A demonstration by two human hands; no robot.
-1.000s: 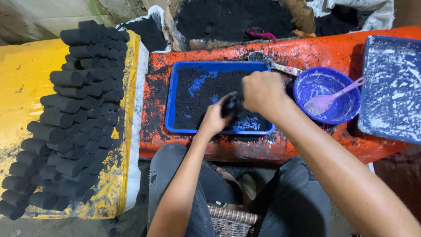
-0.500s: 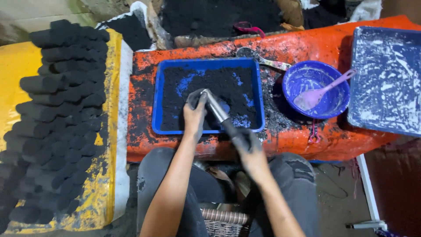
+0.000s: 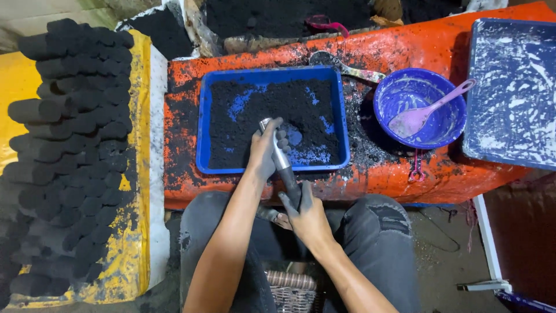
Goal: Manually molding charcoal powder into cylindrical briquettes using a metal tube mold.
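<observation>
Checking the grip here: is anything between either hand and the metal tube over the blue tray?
Nothing visible: the left hand wraps the metal tube near its top, the right hand grips its lower end, above the blue tray.

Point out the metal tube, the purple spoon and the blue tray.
metal tube [image 3: 282,157], head view, bare shaft between the hands.
purple spoon [image 3: 409,122], head view, its scoop.
blue tray [image 3: 202,136], head view, left rim.
</observation>
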